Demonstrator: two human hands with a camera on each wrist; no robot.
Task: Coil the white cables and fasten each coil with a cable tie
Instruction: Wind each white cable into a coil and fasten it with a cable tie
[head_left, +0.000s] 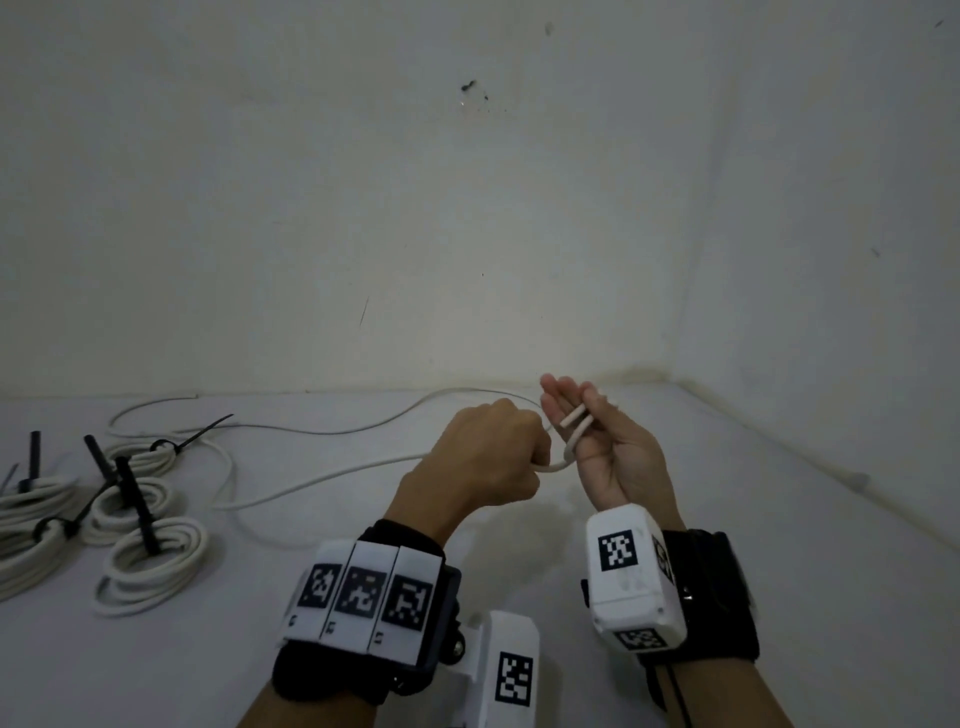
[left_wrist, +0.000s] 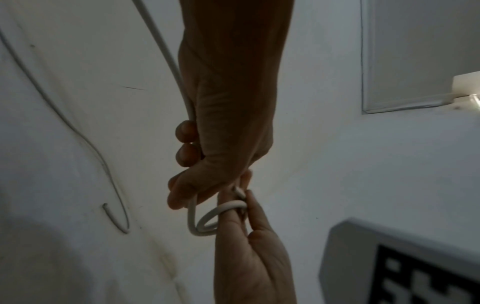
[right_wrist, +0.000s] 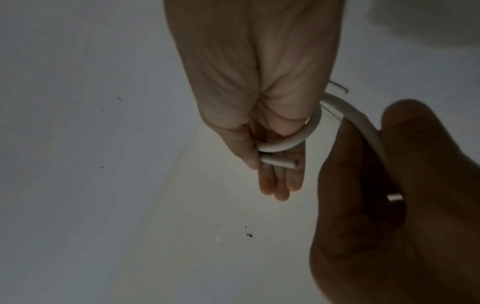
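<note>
First loop of a loose white cable
Left hand (head_left: 483, 457) fists around the white cable (head_left: 332, 475); right hand (head_left: 608, 447) pins its cut end under the thumb, fingers straight, one loop round them

A pale wall (head_left: 363, 182) rises behind a white floor (head_left: 675, 493), meeting a side wall (head_left: 831, 208) at the right corner. The back wall carries a dark chipped mark (head_left: 470, 88) and a thin scratch (head_left: 364, 310).

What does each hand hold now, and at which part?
Both hold one white cable: the right hand pinches its cut end, the left hand grips it just behind the first loop.
</note>
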